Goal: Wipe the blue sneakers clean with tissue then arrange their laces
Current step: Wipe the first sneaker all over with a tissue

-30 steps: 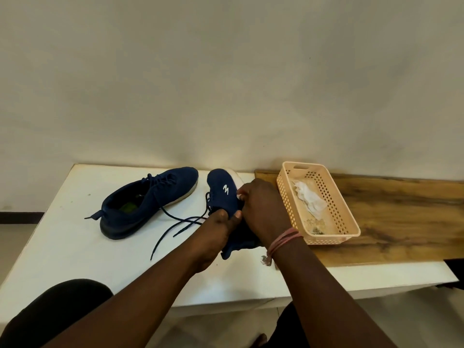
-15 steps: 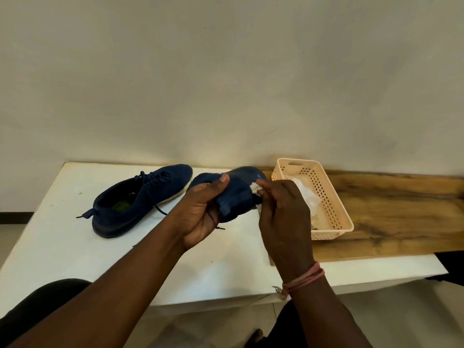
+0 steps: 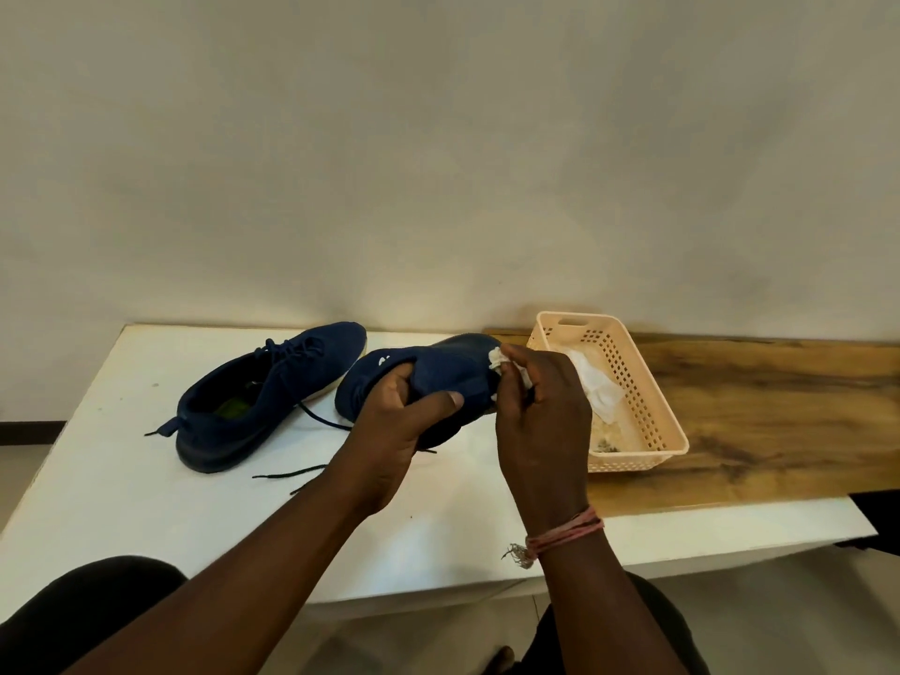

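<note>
My left hand [image 3: 397, 431] grips a blue sneaker [image 3: 438, 370] from below and holds it on its side above the white table [image 3: 97, 479]. Its dark laces [image 3: 292, 475] trail down onto the table. My right hand [image 3: 540, 411] pinches a wad of white tissue [image 3: 496, 357] against the sneaker's toe end. The second blue sneaker [image 3: 263, 397] lies on the table to the left, opening toward me, its laces tied near the tongue.
A peach plastic basket [image 3: 647, 406] with crumpled tissues inside stands on a wooden board [image 3: 759, 406] at the right. A plain wall runs behind the table. My dark-clothed knees sit below the table's front edge.
The sneaker was turned from standing on end to lying sideways in my left hand, and my right hand brought the tissue to its toe end. The sneaker now sits a little lower.
</note>
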